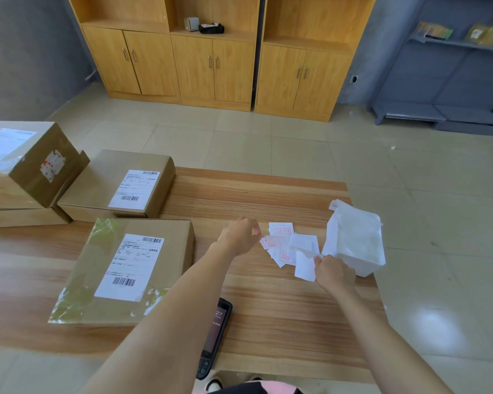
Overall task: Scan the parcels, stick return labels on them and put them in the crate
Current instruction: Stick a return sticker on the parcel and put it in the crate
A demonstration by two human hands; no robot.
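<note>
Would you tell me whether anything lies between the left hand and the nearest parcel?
Nothing visible: only bare table separates the left hand from the nearest parcel; the scanner lies nearer the person.

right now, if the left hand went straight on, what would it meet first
Probably the small white paper labels with red print on the wooden table, just ahead of the left hand; it may already touch one. The right hand pinches a blank white slip.

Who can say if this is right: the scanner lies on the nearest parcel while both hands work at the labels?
Wrong: in the head view the scanner lies on the table beside the nearest parcel, while the left hand and right hand work at the labels.
</note>
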